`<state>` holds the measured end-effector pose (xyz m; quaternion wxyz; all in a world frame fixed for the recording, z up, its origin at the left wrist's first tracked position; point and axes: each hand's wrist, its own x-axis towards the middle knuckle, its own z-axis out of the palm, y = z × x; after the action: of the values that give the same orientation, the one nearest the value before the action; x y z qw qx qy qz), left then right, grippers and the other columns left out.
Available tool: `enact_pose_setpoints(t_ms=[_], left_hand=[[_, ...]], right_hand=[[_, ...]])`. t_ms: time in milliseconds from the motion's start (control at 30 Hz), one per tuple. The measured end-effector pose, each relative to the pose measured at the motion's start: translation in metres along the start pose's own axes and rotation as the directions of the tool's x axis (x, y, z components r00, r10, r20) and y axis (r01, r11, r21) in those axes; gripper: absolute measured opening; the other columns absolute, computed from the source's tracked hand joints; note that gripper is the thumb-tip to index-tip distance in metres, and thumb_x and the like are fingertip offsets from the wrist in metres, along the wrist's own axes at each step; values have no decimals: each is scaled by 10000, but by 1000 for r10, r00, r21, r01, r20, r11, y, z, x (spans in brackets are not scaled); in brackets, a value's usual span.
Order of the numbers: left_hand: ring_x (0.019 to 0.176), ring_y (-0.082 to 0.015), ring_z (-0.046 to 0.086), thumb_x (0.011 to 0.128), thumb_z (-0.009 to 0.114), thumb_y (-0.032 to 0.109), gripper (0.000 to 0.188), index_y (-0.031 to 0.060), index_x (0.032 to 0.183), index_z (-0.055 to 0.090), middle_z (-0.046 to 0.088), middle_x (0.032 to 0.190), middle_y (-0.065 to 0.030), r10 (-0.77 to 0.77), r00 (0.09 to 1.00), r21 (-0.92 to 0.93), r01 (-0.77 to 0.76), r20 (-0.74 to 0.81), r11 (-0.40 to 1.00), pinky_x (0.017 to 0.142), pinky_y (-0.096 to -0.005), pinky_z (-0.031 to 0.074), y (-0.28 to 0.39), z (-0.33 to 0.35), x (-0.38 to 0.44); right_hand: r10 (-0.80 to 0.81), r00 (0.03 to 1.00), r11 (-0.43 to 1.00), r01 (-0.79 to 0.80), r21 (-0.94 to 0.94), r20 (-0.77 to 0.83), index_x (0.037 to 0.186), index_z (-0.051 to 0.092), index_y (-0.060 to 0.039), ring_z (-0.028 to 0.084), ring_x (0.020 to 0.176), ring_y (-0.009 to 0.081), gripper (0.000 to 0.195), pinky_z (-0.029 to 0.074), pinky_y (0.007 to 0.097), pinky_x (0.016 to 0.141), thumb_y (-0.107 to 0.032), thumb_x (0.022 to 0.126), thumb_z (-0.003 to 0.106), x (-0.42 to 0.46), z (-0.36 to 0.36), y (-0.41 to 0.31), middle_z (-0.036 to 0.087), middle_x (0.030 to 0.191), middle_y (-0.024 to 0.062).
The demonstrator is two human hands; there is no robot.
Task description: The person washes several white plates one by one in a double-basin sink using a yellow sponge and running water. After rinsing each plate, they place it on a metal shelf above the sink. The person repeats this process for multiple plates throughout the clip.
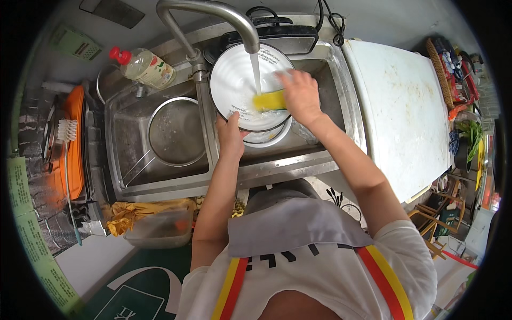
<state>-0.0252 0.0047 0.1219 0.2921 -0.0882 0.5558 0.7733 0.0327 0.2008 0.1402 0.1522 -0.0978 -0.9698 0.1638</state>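
A white plate or shallow bowl with a dark rim (232, 76) is tilted under water running from the steel faucet (251, 36), over the right basin of a double sink. My left hand (232, 138) grips its lower left edge, thumb on the inner face. In my right hand (302, 94) is a yellow sponge (270, 101), pressed to the inside of the dish; the fingers are blurred. Beneath the dish, another white dish (272, 141) shows in part in the basin, with what looks like clear plastic beside it.
A round strainer with a wire handle (176, 132) lies in the left basin. Behind that basin stands a soap bottle with a red pump (150, 70). A black-framed appliance (286, 40) is behind the right basin. To the right is a stained white top (400, 104); a long-handled brush (67, 160) hangs left.
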Motion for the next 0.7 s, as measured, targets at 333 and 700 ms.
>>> enact_pose_setpoints(t_ms=[333, 700], left_hand=[[1016, -209, 556, 941, 467, 211, 468, 91, 1370, 323, 484, 1262, -119, 198, 966, 62, -190, -168, 980, 715, -366, 507, -25, 14, -6], [922, -157, 577, 864, 598, 241, 516, 89, 1316, 401, 556, 1149, -72, 74, 993, 144, -60, -89, 988, 604, -264, 467, 3, -25, 11]], right_hand=[[-114, 922, 992, 86, 94, 370, 1221, 530, -136, 514, 1014, 310, 405, 396, 427, 877, -392, 921, 434, -33, 26, -49, 570, 1174, 103], [-507, 853, 849, 519, -97, 125, 1111, 593, -86, 576, 1047, 273, 395, 443, 393, 927, -114, 717, 600, -36, 25, 14, 599, 1126, 126]])
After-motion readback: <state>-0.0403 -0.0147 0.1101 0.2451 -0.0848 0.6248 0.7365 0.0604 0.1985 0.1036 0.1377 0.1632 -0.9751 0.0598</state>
